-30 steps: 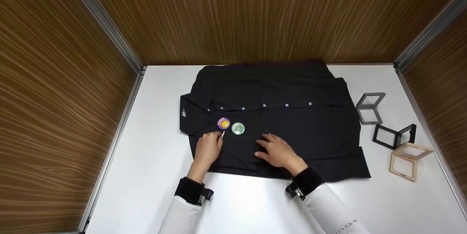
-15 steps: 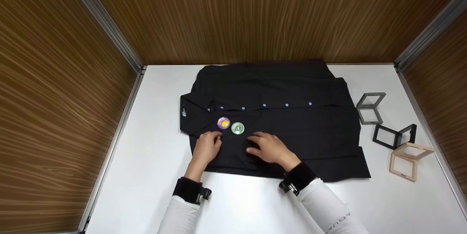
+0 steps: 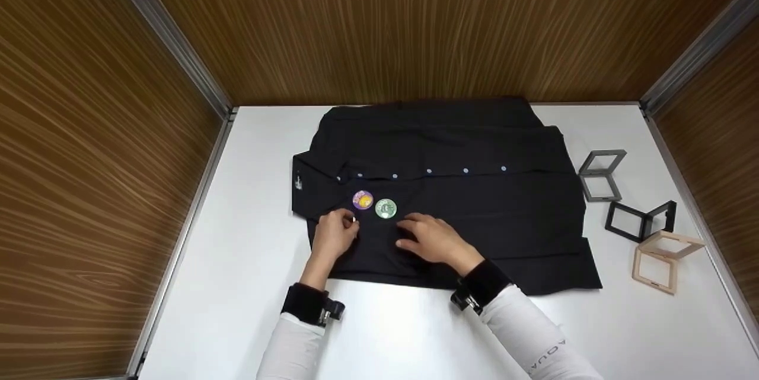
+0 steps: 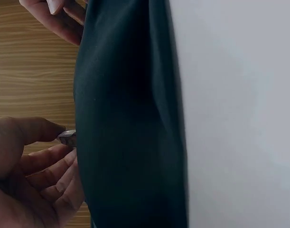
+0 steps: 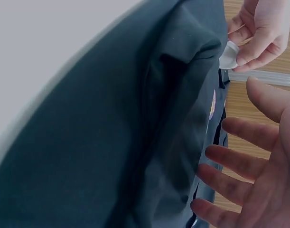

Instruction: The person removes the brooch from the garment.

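A black button-up shirt [image 3: 486, 208] lies flat, its collar to the left. On its near front panel are two round badges, one purple and yellow [image 3: 363, 200], one green [image 3: 386, 208]. Beside the purple badge, my left hand [image 3: 334, 235] pinches a small whitish disc [image 5: 229, 56] between thumb and fingers. Only a sliver of the disc's edge [image 4: 68, 137] shows in the left wrist view; its kind is unclear. Just right of the green badge, my right hand [image 3: 436, 240] hovers over or touches the shirt, its fingers spread and holding nothing.
Three small hinged frames stand opened on the right of the white table [image 3: 237, 238]: one grey [image 3: 600, 188], one black [image 3: 627, 224], one beige [image 3: 654, 272]. Wood-patterned panels [image 3: 379, 30] wall in the back and both sides.
My right hand has moved left, closer to the green badge and my left hand. My left hand has shifted slightly left and turned the disc in its fingers. The shirt and badges stay put.
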The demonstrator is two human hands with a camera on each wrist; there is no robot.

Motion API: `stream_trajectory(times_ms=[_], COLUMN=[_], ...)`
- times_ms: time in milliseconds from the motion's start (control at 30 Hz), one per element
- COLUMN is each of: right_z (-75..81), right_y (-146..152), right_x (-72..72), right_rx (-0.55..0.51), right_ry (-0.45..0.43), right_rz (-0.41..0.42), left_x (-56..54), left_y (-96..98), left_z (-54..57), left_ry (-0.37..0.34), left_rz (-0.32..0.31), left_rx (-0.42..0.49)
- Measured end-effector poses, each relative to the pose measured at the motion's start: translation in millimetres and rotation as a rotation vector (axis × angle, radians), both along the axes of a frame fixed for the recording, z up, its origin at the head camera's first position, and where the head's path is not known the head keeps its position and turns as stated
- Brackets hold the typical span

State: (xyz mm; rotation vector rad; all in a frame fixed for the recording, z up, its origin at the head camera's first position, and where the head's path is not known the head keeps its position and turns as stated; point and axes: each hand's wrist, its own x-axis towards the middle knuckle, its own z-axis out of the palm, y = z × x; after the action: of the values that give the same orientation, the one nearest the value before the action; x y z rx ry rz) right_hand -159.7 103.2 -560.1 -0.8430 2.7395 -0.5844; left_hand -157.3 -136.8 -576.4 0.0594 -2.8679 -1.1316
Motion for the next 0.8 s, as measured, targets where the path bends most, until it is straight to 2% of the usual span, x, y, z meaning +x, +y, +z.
stream_trajectory(times_ms=[200, 400, 533, 800], right_z=[3.0, 5.3, 2.3, -10.0], right_y=[-9, -22, -34, -59], right_x=[-1.6, -5.3, -10.0, -21.5], right_rx=[-0.006, -0.025, -0.09, -0.276], right_ry=[0.002, -0.013, -0.027, -0.127], right_rz=[0.026, 0.037, 0.059, 0.075], left_x=[-0.7, -1.0, 0.4, 5.9], left_y=[-3.8, -6.0, -6.0, -4.6], left_z=[-0.1, -1.9, -5.5, -12.2], left_ry=[-0.05, -0.081, -0.105, -0.169], left_rz=[0.045, 0.079, 0.113, 0.175], left_rx=[0.073, 0.276, 0.403, 0.613])
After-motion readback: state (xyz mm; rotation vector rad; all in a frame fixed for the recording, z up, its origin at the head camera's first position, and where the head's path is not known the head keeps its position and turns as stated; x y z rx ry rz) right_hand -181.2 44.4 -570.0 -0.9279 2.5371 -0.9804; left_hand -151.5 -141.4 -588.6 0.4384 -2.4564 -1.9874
